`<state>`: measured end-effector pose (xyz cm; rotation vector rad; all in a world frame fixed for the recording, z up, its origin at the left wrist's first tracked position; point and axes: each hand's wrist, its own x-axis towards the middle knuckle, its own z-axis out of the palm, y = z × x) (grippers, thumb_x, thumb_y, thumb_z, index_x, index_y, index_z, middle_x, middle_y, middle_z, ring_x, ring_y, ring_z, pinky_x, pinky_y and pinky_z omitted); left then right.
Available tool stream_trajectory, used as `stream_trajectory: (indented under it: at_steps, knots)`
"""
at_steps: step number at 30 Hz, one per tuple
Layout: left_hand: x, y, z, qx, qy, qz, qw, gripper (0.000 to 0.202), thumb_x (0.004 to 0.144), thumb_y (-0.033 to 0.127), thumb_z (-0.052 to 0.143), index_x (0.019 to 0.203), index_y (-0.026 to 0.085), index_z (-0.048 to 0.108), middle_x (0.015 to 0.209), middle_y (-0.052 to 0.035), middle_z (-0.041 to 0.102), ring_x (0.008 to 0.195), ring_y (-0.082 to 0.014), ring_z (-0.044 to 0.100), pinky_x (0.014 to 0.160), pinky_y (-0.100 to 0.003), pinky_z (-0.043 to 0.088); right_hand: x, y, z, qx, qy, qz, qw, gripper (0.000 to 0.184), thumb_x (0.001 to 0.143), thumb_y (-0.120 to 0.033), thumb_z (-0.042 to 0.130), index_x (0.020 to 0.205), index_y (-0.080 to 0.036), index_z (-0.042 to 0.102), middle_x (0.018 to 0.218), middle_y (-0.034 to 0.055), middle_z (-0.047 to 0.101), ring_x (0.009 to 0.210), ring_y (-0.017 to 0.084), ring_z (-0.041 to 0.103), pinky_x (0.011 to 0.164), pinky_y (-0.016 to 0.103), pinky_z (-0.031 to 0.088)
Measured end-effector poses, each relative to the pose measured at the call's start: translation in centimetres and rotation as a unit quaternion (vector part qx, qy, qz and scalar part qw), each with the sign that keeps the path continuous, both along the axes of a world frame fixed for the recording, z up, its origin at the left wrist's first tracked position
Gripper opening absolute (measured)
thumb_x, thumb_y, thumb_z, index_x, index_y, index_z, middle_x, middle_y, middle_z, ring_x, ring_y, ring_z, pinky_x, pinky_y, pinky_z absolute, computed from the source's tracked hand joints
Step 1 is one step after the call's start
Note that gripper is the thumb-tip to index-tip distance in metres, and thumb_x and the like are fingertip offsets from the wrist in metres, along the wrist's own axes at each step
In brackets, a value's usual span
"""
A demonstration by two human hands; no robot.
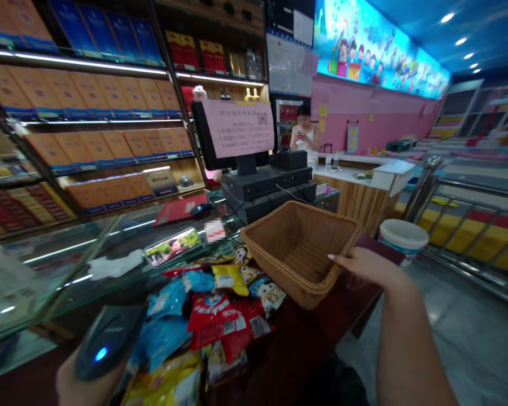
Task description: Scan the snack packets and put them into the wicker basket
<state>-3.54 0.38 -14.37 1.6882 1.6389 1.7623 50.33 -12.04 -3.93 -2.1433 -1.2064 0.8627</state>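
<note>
My left hand (87, 386), at the lower left, grips a dark barcode scanner (114, 338) with a lit blue light on top. Beside it lies a pile of snack bags: blue bags (165, 335), red bags (214, 316), and yellow bags (230, 278). My right hand (364, 264) holds the near right rim of a woven brown basket (296, 242), with one finger over the edge. Nothing lies inside the basket, and it tilts slightly at the counter's edge. My other right fingers are hidden behind its side.
A phone (172, 247) showing a video lies on the glass counter (122, 234). Behind the basket stands a monitor (241, 132) with a pink paper sheet. A white bucket (403, 234) and metal railing (478, 225) are at right. Another person (307, 138) stands farther back.
</note>
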Motion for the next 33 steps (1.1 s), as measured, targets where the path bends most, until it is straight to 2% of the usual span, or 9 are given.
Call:
stream_trajectory:
  at_steps: [5, 8, 10, 13, 16, 20, 27, 30, 33]
  knots:
    - [-0.1, 2.1, -0.6, -0.023, -0.006, -0.020, 1.000, 0.037, 0.039, 0.040, 0.083, 0.066, 0.024, 0.063, 0.059, 0.0036, 0.070, 0.053, -0.0252, 0.062, 0.047, -0.035, 0.053, -1.5, -1.7, -0.6, -0.060, -0.025, 0.033, 0.997, 0.062, 0.089, -0.069, 0.038, 0.070, -0.016, 0.066, 0.055, 0.0126, 0.067, 0.044, 0.020, 0.061, 0.043, 0.029, 0.047]
    - [0.0, 2.0, -0.5, -0.014, 0.007, -0.017, 1.000, 0.041, 0.036, 0.039, 0.084, 0.067, 0.021, 0.064, 0.059, 0.0023, 0.070, 0.054, -0.0259, 0.064, 0.051, -0.037, 0.057, -1.9, -3.0, -0.4, 0.020, -0.142, 0.065, 0.987, 0.051, 0.079, -0.069, 0.057, 0.066, -0.020, 0.065, 0.064, 0.0092, 0.070, 0.056, 0.020, 0.065, 0.053, 0.030, 0.050]
    - [0.1, 1.9, -0.4, 0.003, 0.018, -0.025, 1.000, 0.044, 0.037, 0.040, 0.085, 0.072, 0.020, 0.067, 0.064, 0.0008, 0.072, 0.056, -0.0260, 0.066, 0.053, -0.037, 0.058, -2.7, -3.0, -0.1, 0.126, -0.232, 0.099, 0.959, 0.041, 0.066, -0.062, 0.075, 0.077, -0.023, 0.069, 0.085, 0.0083, 0.073, 0.077, 0.024, 0.069, 0.070, 0.033, 0.054]
    - [0.2, 1.9, -0.5, 0.019, 0.043, -0.040, 0.998, 0.051, 0.039, 0.042, 0.086, 0.081, 0.018, 0.070, 0.073, -0.0046, 0.075, 0.064, -0.0283, 0.069, 0.062, -0.040, 0.061, -5.5, -1.6, -0.2, 0.258, -0.268, 0.198, 0.907, 0.068, 0.057, -0.060, 0.083, 0.115, -0.028, 0.069, 0.125, 0.0086, 0.066, 0.116, 0.030, 0.061, 0.099, 0.043, 0.048]
    - [0.1, 1.9, -0.7, 0.025, 0.051, -0.056, 0.997, 0.051, 0.046, 0.039, 0.084, 0.089, 0.016, 0.070, 0.082, -0.0079, 0.076, 0.071, -0.0290, 0.070, 0.069, -0.040, 0.062, -9.2, 0.0, -0.9, 0.234, -0.252, 0.259, 0.903, 0.072, 0.070, -0.060, 0.074, 0.135, -0.035, 0.057, 0.126, 0.0057, 0.067, 0.113, 0.029, 0.064, 0.096, 0.045, 0.049]
    - [-0.2, 1.7, -0.8, 0.039, 0.051, -0.066, 0.996, 0.049, 0.049, 0.036, 0.084, 0.091, 0.017, 0.070, 0.084, -0.0077, 0.077, 0.073, -0.0297, 0.071, 0.069, -0.040, 0.062, -12.1, 0.9, -1.6, 0.206, -0.281, 0.246, 0.904, 0.056, 0.083, -0.046, 0.062, 0.137, -0.032, 0.058, 0.111, 0.0061, 0.074, 0.099, 0.029, 0.070, 0.086, 0.043, 0.053]
    - [0.3, 1.2, -0.3, 0.051, 0.075, -0.080, 0.993, 0.054, 0.055, 0.035, 0.083, 0.103, 0.013, 0.070, 0.095, -0.0124, 0.077, 0.082, -0.0331, 0.073, 0.075, -0.042, 0.063, -12.0, 2.8, -2.0, 0.214, -0.314, 0.231, 0.896, 0.051, 0.086, -0.048, 0.057, 0.134, -0.031, 0.060, 0.112, 0.0079, 0.074, 0.098, 0.032, 0.070, 0.086, 0.048, 0.053]
    - [0.5, 1.0, -0.3, 0.065, 0.094, -0.091, 0.989, 0.055, 0.059, 0.034, 0.081, 0.107, 0.010, 0.069, 0.100, -0.0135, 0.077, 0.085, -0.0323, 0.074, 0.078, -0.041, 0.062, -12.4, 3.0, -1.7, 0.248, -0.291, 0.223, 0.897, 0.048, 0.085, -0.048, 0.060, 0.129, -0.026, 0.065, 0.118, 0.0092, 0.071, 0.104, 0.030, 0.067, 0.092, 0.047, 0.051]
    - [0.7, 0.8, 0.1, 0.070, 0.097, -0.082, 0.989, 0.051, 0.064, 0.034, 0.078, 0.107, 0.009, 0.069, 0.099, -0.0129, 0.077, 0.085, -0.0306, 0.074, 0.077, -0.040, 0.063, -14.1, 2.4, -0.3, 0.329, -0.283, 0.206, 0.877, 0.044, 0.084, -0.044, 0.064, 0.120, -0.020, 0.069, 0.134, 0.0111, 0.061, 0.125, 0.030, 0.055, 0.106, 0.048, 0.043]
